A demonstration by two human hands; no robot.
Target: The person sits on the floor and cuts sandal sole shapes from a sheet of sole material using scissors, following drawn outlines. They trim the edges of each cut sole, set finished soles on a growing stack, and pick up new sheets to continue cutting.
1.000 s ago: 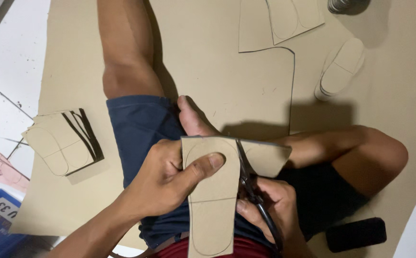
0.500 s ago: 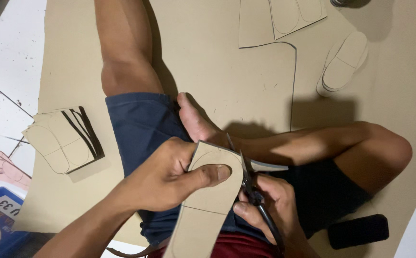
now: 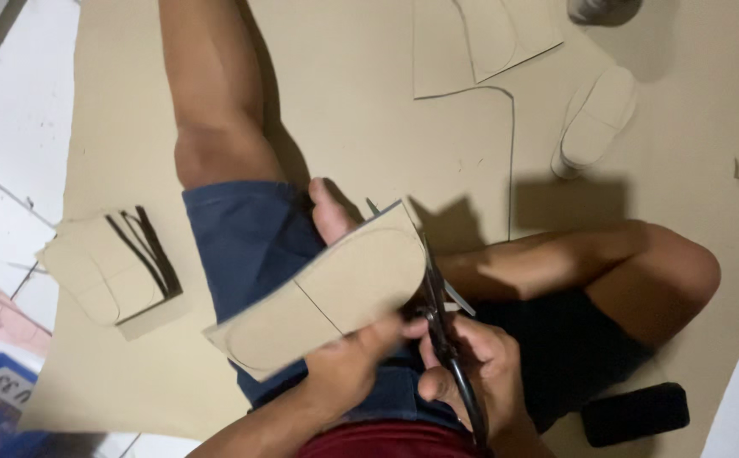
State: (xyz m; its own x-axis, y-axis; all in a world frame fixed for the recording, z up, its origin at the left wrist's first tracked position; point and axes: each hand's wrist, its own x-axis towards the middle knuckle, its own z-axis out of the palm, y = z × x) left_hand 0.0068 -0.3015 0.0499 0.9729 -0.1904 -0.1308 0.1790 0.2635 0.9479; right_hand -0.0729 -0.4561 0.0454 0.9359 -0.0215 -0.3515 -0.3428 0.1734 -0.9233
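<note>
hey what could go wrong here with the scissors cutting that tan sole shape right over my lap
1. The left hand grips the tan sheet piece right beside the scissors, so its fingertips could get nicked.
2. The right hand cuts directly above the thigh; a slip might jab the leg.
3. The piece is held by one edge and tilts in mid-air, so it may flex and the cut could stray from the drawn outline.

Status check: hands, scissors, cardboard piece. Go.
Left hand grips sole-shaped cardboard piece from below, tilted. Right hand shut on scissors, blades at the piece's rounded end. Nothing blocking the cut.
</note>
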